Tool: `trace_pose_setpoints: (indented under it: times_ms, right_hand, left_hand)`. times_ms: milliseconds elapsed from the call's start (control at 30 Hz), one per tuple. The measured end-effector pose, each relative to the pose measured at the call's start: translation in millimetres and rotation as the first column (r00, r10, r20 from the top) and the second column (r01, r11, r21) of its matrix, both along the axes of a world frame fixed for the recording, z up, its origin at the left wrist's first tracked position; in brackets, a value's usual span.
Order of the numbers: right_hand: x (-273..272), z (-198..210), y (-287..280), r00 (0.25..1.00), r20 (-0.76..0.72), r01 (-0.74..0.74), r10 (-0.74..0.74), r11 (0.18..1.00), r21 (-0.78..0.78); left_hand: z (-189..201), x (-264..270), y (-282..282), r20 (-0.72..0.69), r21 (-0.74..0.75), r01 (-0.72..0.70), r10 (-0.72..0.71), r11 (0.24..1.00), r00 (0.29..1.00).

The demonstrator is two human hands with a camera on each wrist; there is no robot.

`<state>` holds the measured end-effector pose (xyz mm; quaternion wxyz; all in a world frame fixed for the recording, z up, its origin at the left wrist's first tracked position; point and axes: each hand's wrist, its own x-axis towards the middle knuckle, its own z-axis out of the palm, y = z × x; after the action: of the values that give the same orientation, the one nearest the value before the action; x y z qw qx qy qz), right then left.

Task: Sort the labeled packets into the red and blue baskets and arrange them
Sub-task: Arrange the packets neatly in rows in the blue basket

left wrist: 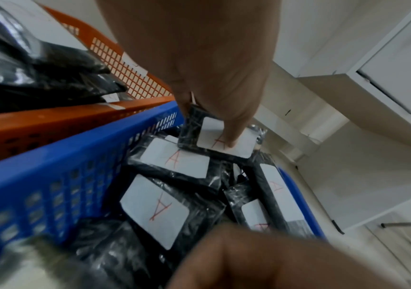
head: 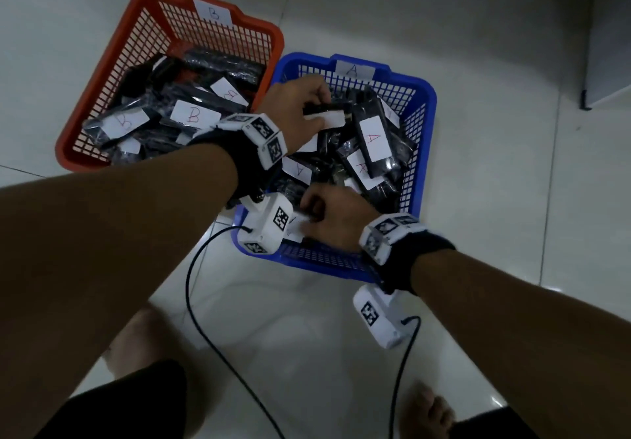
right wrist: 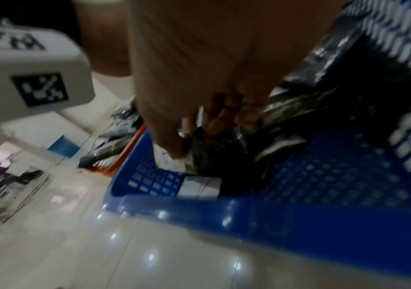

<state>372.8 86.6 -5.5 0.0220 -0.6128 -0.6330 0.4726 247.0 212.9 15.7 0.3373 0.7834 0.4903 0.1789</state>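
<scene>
The red basket [head: 136,11], tagged B, holds several black packets with B labels [head: 194,115]. Beside it on the right, the blue basket [head: 431,103], tagged A, holds several packets labelled A [head: 374,139]. My left hand [head: 316,108] is over the blue basket's far left part and pinches a black packet [head: 326,118]. In the left wrist view its thumb [left wrist: 231,140] presses the A label of that packet [left wrist: 241,145]. My right hand [head: 316,216] is at the near left corner of the blue basket, fingers [right wrist: 214,121] curled round a black packet [right wrist: 204,156].
Both baskets stand on a pale tiled floor [head: 478,199]. Two black cables [head: 191,302] run from the wrist cameras across the floor toward me. My bare feet [head: 430,411] are near the bottom edge. A white cabinet [head: 607,45] stands at the right.
</scene>
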Motion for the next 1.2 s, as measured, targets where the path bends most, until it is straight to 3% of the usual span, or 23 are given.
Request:
trace_pose_setpoints:
  times_ms: [67, 167, 267, 333, 400, 467, 533, 567, 667, 733, 833, 933, 1033, 1200]
  right_hand:
    - [18, 16, 5, 0.992, -0.030, 0.126, -0.123, 0.977, 0.172]
    - [45, 29, 17, 0.948, -0.104, 0.317, -0.302, 0.851, 0.420]
    - [58, 28, 31, 0.838, -0.215, 0.539, -0.502, 0.697, 0.473]
    - [60, 23, 39, 0.769, -0.242, 0.630, -0.591, 0.639, 0.442]
    - [59, 15, 45, 0.732, -0.226, 0.670, -0.643, 0.618, 0.411]
    - [59, 8, 48, 0.727, -0.188, 0.668, -0.661, 0.617, 0.415]
    - [59, 3, 47, 0.757, -0.121, 0.608, -0.642, 0.624, 0.490]
    - [59, 2, 46, 0.768, -0.093, 0.573, -0.634, 0.615, 0.542]
    - [62, 5, 38, 0.786, -0.063, 0.495, -0.615, 0.565, 0.660]
    - [65, 3, 29, 0.823, -0.028, 0.416, -0.568, 0.568, 0.711]
    - [71, -3, 20, 0.884, 0.050, 0.302, -0.466, 0.649, 0.698]
    - [75, -6, 24, 0.908, 0.119, 0.247, -0.401, 0.744, 0.621]
    - [73, -6, 37, 0.923, 0.118, 0.230, -0.367, 0.769, 0.596]
    - [69, -9, 57, 0.900, 0.116, 0.282, -0.421, 0.763, 0.581]
  left_hand:
    - [0, 5, 6, -0.055, 0.018, 0.029, -0.028, 0.999, 0.998]
    - [0, 9, 12, -0.169, 0.053, 0.042, -0.033, 0.998, 0.985]
    - [4, 6, 9, -0.239, 0.159, -0.002, 0.041, 0.987, 0.970]
    - [8, 1, 2, -0.246, 0.207, -0.033, 0.085, 0.978, 0.965]
    - [11, -6, -6, -0.376, 0.043, 0.033, -0.014, 0.999, 0.927]
    - [7, -11, -17, -0.551, -0.236, 0.157, -0.265, 0.959, 0.792]
    - [-2, -15, -30, -0.645, -0.357, 0.220, -0.410, 0.908, 0.646]
    - [-6, -16, -34, -0.657, -0.374, 0.217, -0.423, 0.901, 0.624]
    - [-18, -12, -42, -0.635, -0.405, 0.162, -0.405, 0.900, 0.658]
    - [-27, -9, -47, -0.638, -0.382, 0.061, -0.311, 0.922, 0.705]
    - [-36, -8, -52, -0.616, -0.346, -0.084, -0.158, 0.934, 0.772]
    - [-31, -10, -47, -0.470, -0.512, -0.106, -0.175, 0.852, 0.865]
    - [-9, -11, -33, -0.410, -0.600, -0.116, -0.180, 0.792, 0.894]
    - [32, -12, -11, -0.223, -0.659, -0.197, 0.061, 0.725, 0.973]
